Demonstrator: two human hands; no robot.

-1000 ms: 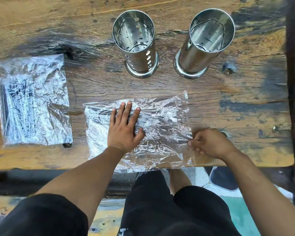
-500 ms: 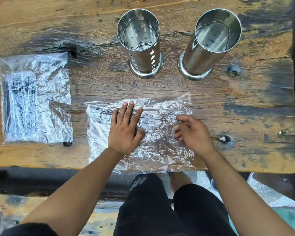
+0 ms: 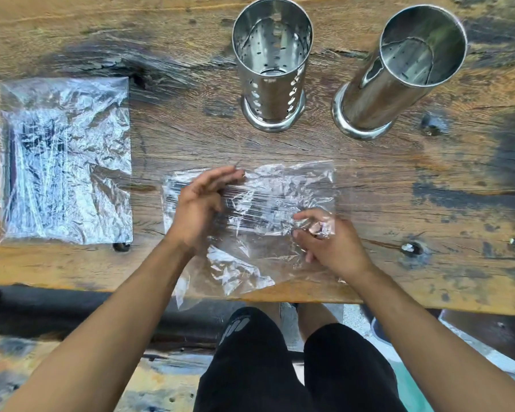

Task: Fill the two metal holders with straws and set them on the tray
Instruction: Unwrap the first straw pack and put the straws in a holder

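Two shiny metal holders stand upright and hollow at the back of the wooden table: a perforated one [image 3: 272, 72] and a plainer one [image 3: 399, 75] to its right. A clear plastic bag of dark straws [image 3: 268, 203] lies in front of me. My left hand [image 3: 199, 206] is lifted off the bag's left part, fingers apart, blurred. My right hand [image 3: 327, 242] has its fingertips pushed into the bag's open right end, with film over them. A second bag of straws [image 3: 63, 162] lies at the left.
The table's near edge [image 3: 72, 278] runs across the lower middle, and the near bag overhangs it. My dark-clad knees and the floor show below. No tray is in view.
My left hand has lifted from lying flat on the bag. My right hand moved from the bag's right edge into its open end. The bag has crumpled and shifted toward me.
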